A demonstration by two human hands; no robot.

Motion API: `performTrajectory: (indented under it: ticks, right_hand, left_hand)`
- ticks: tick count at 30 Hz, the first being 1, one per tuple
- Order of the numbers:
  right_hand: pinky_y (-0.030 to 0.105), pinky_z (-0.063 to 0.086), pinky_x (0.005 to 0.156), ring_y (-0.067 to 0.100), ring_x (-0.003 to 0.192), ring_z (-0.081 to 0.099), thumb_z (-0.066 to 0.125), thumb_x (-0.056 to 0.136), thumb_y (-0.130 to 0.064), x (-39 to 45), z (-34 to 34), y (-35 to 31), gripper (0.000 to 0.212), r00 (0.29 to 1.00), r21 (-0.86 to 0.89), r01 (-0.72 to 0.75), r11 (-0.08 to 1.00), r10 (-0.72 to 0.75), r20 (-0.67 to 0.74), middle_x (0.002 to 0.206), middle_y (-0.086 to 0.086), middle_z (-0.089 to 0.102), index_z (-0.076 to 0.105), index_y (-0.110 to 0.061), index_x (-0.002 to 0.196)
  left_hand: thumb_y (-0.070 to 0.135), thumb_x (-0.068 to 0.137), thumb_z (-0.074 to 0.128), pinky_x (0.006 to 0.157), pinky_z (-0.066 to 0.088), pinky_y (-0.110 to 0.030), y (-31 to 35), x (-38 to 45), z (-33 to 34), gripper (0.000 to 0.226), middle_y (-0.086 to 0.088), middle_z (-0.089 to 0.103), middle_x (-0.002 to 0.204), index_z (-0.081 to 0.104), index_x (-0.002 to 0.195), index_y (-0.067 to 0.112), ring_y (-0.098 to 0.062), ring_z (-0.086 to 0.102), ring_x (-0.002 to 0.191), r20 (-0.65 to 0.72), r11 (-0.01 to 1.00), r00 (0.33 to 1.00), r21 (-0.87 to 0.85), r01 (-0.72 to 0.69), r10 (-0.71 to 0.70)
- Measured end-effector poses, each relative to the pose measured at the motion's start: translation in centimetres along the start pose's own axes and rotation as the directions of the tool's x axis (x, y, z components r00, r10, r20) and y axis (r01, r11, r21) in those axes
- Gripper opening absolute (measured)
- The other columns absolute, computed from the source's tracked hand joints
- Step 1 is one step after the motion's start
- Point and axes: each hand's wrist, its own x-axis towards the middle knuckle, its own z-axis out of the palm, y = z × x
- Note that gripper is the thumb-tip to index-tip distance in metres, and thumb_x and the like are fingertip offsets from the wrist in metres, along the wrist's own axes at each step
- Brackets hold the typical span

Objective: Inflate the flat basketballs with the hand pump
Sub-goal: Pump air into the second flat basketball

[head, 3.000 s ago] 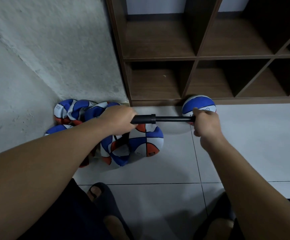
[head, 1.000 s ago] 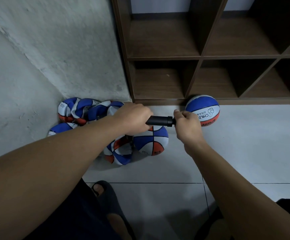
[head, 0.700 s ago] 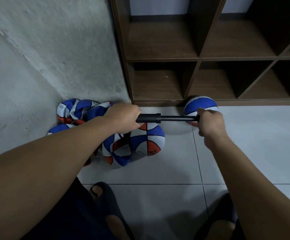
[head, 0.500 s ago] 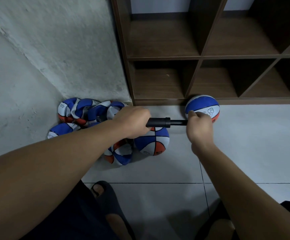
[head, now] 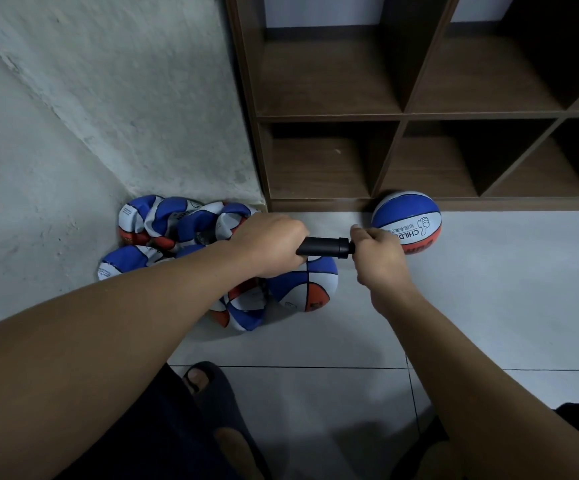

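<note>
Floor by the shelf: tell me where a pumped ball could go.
Bare tile lies right of the round basketball, along the shelf unit base, and in front of the hands. The shelf cubbies look open too. The wall corner is crowded with the flat basketballs.

black pump (head: 322, 247), blue-white-orange panelled basketballs (head: 303, 289), dark brown shelf (head: 399, 116)

**What the head view leaves unseen**

The left hand (head: 270, 244) covers one end of the black pump (head: 324, 246), and the right hand (head: 378, 258) hides its handle end; no rod shows between them. The right hand also masks the lower left of the round basketball (head: 409, 220), cutting its printed lettering short. The left forearm overlaps the heap of flat basketballs (head: 177, 220), so their number cannot be told. The shelf unit (head: 329, 116) runs off the top and right edges
</note>
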Motion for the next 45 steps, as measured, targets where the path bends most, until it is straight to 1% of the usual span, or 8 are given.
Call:
performTrajectory:
  ticks: [5,11,19,31,35,39,42,45]
  right_hand:
    - [0.034,0.037,0.054,0.028,0.071,0.045,0.062,0.096,-0.031,2.3,-3.8,-0.2,0.020,0.984,0.090,-0.090,0.992,0.103,-0.148,0.080,0.008,0.057,0.061,-0.016,0.082]
    - [0.033,0.034,0.060,0.026,0.070,0.038,0.052,0.096,-0.017,1.9,-3.7,0.2,0.023,0.963,0.162,-0.068,0.984,0.108,-0.247,0.075,0.003,0.048,0.051,-0.016,0.073]
    - [0.036,0.038,0.063,0.016,0.067,0.045,0.046,0.111,-0.028,-0.5,-0.1,-0.2,0.031,0.983,0.051,0.081,0.995,-0.072,-0.167,0.075,0.003,0.053,0.062,-0.009,0.092]
    - [0.038,0.041,0.061,0.021,0.064,0.047,0.059,0.105,-0.037,0.5,-0.8,-0.9,0.032,1.000,-0.019,0.000,1.000,0.001,0.005,0.067,0.000,0.051,0.067,-0.009,0.093]
    - [0.034,0.036,0.053,0.027,0.069,0.047,0.062,0.097,-0.023,2.8,-5.0,-2.0,0.015,0.989,0.024,-0.041,0.999,0.044,-0.140,0.083,0.009,0.054,0.065,-0.010,0.092]
    - [0.033,0.031,0.052,0.020,0.049,0.051,0.057,0.099,-0.016,3.8,-6.2,-1.2,0.010,0.979,0.074,-0.102,0.992,0.114,-0.171,0.083,0.012,0.049,0.060,-0.009,0.093]
    - [0.039,0.044,0.064,0.028,0.073,0.052,0.054,0.099,-0.021,2.9,-4.2,0.0,0.014,0.978,0.071,-0.070,0.995,0.082,-0.191,0.086,0.011,0.056,0.061,-0.010,0.092]
    - [0.039,0.038,0.064,0.026,0.073,0.042,0.052,0.098,-0.022,2.1,-2.9,-0.2,0.019,0.976,0.105,-0.060,0.993,0.081,-0.204,0.077,0.004,0.048,0.058,-0.012,0.082]
  left_hand:
    - [0.043,0.095,0.064,0.061,0.060,-0.041,-2.9,0.1,-0.1,0.025,0.004,0.063,0.072,0.059,0.075,0.029,-0.017,0.062,0.060,-0.006,0.996,0.996,-0.030,0.086,-0.087]
    - [0.048,0.097,0.065,0.054,0.054,-0.035,-1.7,0.2,0.0,0.031,0.003,0.063,0.071,0.059,0.074,0.027,-0.018,0.062,0.061,0.025,0.992,0.995,-0.069,0.103,-0.101]
    - [0.034,0.096,0.068,0.053,0.043,-0.032,0.4,0.1,-0.8,0.022,0.002,0.064,0.076,0.062,0.077,0.024,-0.021,0.064,0.067,0.022,0.996,0.996,-0.015,0.084,-0.084]
    - [0.044,0.093,0.066,0.051,0.043,-0.030,0.0,0.3,-0.2,0.028,0.002,0.064,0.069,0.062,0.073,0.024,-0.021,0.065,0.061,0.037,0.991,0.998,-0.115,0.063,-0.059]
    - [0.049,0.096,0.064,0.055,0.056,-0.036,-2.5,0.4,-0.2,0.033,0.003,0.064,0.068,0.060,0.072,0.026,-0.018,0.064,0.059,-0.010,0.986,0.995,-0.140,0.093,-0.095]
    - [0.047,0.095,0.064,0.058,0.060,-0.040,-3.0,0.3,0.0,0.030,0.005,0.064,0.069,0.060,0.072,0.028,-0.017,0.063,0.058,-0.027,0.991,0.994,-0.084,0.100,-0.102]
    - [0.036,0.093,0.065,0.056,0.055,-0.037,-1.9,0.3,-0.2,0.028,0.002,0.063,0.071,0.056,0.068,0.027,-0.018,0.062,0.061,-0.003,0.993,0.995,-0.061,0.102,-0.102]
    - [0.031,0.090,0.067,0.053,0.045,-0.032,-0.9,0.4,-0.7,0.024,0.002,0.061,0.073,0.055,0.070,0.027,-0.019,0.060,0.062,-0.017,0.994,0.994,-0.038,0.106,-0.106]
